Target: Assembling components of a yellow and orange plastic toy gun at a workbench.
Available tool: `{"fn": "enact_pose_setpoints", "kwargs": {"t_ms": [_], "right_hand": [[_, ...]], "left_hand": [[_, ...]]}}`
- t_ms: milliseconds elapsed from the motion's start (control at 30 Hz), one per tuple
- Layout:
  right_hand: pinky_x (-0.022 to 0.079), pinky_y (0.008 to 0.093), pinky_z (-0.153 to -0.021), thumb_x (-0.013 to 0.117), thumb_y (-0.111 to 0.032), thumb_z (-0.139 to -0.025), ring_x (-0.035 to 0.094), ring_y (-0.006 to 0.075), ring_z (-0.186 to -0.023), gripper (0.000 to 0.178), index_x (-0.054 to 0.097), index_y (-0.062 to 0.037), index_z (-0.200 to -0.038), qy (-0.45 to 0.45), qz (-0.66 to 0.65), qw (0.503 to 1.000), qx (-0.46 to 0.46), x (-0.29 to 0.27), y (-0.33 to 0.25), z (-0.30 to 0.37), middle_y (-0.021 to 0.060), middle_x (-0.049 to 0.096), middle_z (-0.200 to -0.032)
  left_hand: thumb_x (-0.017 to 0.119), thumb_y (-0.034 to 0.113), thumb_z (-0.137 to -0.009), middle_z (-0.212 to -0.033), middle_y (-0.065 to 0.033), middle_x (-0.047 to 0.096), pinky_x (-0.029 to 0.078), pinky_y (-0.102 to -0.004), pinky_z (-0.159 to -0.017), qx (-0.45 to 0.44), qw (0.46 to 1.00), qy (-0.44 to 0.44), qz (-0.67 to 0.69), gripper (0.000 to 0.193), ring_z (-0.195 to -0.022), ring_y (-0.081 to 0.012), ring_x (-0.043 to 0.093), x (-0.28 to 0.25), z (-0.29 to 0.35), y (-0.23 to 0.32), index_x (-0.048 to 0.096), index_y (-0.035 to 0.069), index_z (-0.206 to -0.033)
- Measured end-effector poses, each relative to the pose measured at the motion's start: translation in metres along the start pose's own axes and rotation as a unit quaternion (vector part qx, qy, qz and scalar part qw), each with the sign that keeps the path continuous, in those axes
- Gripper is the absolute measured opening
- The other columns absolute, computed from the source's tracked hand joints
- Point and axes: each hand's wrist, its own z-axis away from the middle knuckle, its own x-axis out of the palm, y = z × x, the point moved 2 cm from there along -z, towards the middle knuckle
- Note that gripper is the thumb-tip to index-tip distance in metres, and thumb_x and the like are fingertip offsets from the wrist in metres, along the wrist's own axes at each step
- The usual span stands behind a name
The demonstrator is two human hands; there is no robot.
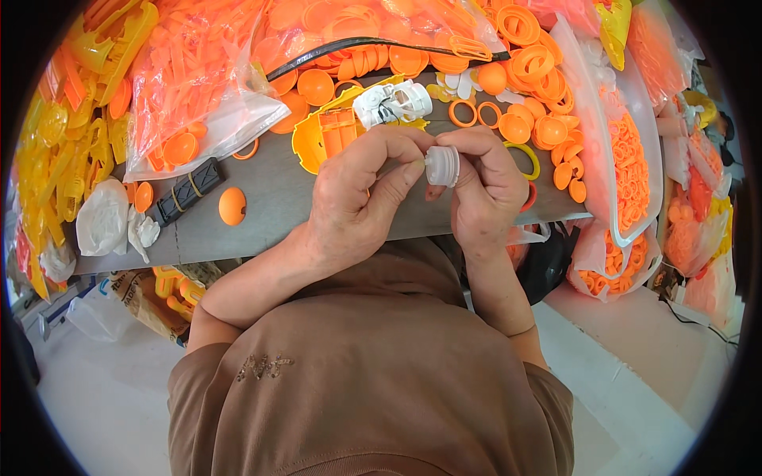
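Now a small white ribbed cap point(442, 166) is pinched at frame centre between the left hand point(357, 198) and right hand point(480, 194), both closed on it. Clear bags of orange parts point(190, 71) are piled upper left, over the grey tabletop point(270, 206).

Single head-worn fisheye view looking steeply down, sitting close above grey counter point(270, 198); person's brown-shirted chest filling frame below counter's near edge.
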Motion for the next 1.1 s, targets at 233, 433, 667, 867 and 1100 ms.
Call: {"fn": "enact_pose_setpoints", "kwargs": {"t_ms": [233, 433, 667, 867, 1100], "right_hand": [[0.045, 0.0211, -0.048, 0.049, 0.003, -0.090, 0.054, 0.0105, -0.060, 0.010, 0.056, 0.0050, -0.097, -0.003, 0.007, 1.000, 0.000, 0.005, 0.002, 0.000, 0.0096, 0.057, -0.087], [0.045, 0.0207, -0.049, 0.051, 0.004, -0.090, 0.053, 0.0093, -0.062, 0.010, 0.057, 0.0035, -0.097, 0.019, 0.065, 0.996, -0.053, 0.011, -0.001, 0.001, 0.0083, 0.056, -0.087], [0.044, 0.0202, -0.055, 0.051, 0.007, -0.088, 0.053, 0.0088, -0.065, 0.010, 0.058, 0.0028, -0.095, 0.017, 0.181, 0.974, -0.135, 0.008, -0.007, 0.001, 0.0078, 0.056, -0.087], [0.045, 0.0213, -0.056, 0.052, 0.009, -0.086, 0.055, 0.0099, -0.067, 0.011, 0.058, 0.0027, -0.093, 0.003, 0.214, 0.974, -0.078, 0.003, -0.018, 0.006, 0.0085, 0.057, -0.090], [0.047, 0.0223, -0.062, 0.056, 0.011, -0.082, 0.057, 0.0137, -0.071, 0.014, 0.059, 0.0042, -0.094, -0.039, 0.239, 0.968, -0.065, -0.002, -0.029, 0.010, 0.0107, 0.058, -0.092]], "left_hand": [[0.049, -0.006, -0.089, -0.099, -0.0124, 0.060, 0.049, -0.0247, -0.069, 0.020, 0.999, 0.041, -0.018, 0.005, -0.078, -0.0119, 0.058, 0.000, 0.002, -0.002, 0.051, -0.003, -0.092], [0.048, -0.010, -0.088, -0.101, -0.0144, 0.059, 0.050, -0.0233, -0.065, 0.034, 0.997, 0.062, 0.023, 0.008, -0.073, -0.0116, 0.058, 0.005, 0.002, -0.002, 0.051, -0.004, -0.092], [0.052, -0.008, -0.087, -0.104, -0.0142, 0.058, 0.051, -0.0256, -0.068, 0.059, 0.998, 0.014, 0.022, 0.010, -0.077, -0.0137, 0.059, 0.000, 0.000, -0.011, 0.052, -0.005, -0.097], [0.068, -0.002, -0.079, -0.105, -0.0117, 0.062, 0.052, -0.0296, -0.079, -0.041, 0.980, -0.008, 0.193, 0.027, -0.088, -0.0166, 0.063, -0.005, -0.004, 0.006, 0.058, -0.004, -0.104], [0.073, -0.001, -0.072, -0.097, -0.0115, 0.065, 0.052, -0.0311, -0.079, -0.015, 0.999, -0.041, 0.005, 0.031, -0.087, -0.0195, 0.064, -0.015, 0.000, 0.000, 0.061, -0.001, -0.101]]}}
